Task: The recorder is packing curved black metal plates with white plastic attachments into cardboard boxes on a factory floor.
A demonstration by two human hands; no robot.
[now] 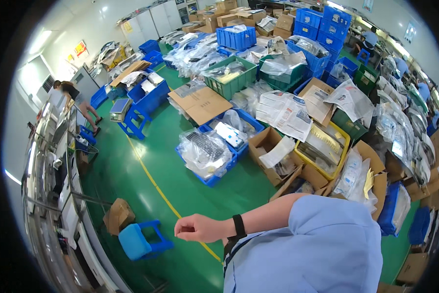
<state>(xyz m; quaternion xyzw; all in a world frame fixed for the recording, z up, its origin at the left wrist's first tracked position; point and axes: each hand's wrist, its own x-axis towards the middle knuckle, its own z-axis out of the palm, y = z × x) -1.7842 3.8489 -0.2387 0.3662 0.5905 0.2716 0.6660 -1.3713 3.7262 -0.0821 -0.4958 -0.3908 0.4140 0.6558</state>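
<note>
My right hand (200, 228) reaches across in front of my body toward the left, with a black band (239, 226) around its wrist. Its fingers are curled into a loose fist, and nothing shows in them. Below it is green floor with a yellow line (156, 187). The nearest thing to the hand is a blue plastic stool (140, 240), apart from it on the left. My light blue sleeve (327, 219) and clothing fill the lower right. My left hand is out of sight.
Bagged keyboards (205, 146) fill a blue crate ahead. Cardboard boxes (264, 146) and a yellow crate (344, 166) stand to its right. A scale (120, 111) rests on another blue stool (135, 122). A long workbench (90, 244) lines the left, where a person (77, 97) stands.
</note>
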